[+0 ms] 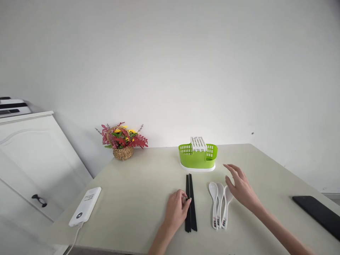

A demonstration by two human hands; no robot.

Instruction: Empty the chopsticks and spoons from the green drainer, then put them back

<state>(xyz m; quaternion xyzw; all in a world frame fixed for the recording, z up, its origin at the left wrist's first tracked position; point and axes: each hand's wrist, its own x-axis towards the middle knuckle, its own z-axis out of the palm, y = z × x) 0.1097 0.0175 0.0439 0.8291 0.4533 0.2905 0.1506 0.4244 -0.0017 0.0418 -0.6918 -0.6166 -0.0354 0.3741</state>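
**Black chopsticks (193, 209) set lengthwise at the left hand's (175, 207) fingertips**

The bundle is laid on the table (148, 198) with its long axis running away from the person, its far ends pointed towards the green basket (198, 161). The chopsticks are placed just to the right of the left hand, which is the nearer one. The bundle's left edge is overlapped by the thumb tip about midway along its length, so the sticks are met from the side, across their axis. The left fingers are curled and the gap to the thumb is narrow; whether any stick is actually pinched cannot be told.

The right hand (241, 191) is held with thumb and fingers spread wide, and nothing is seen in it. It is well apart from the chopsticks, and the white spoons (220, 191) are set between. The spoons are fanned slightly, with bowls at the far end and handles towards the person. The rightmost bowl is partly overlapped by the right hand in this view; whether it is touched cannot be told.
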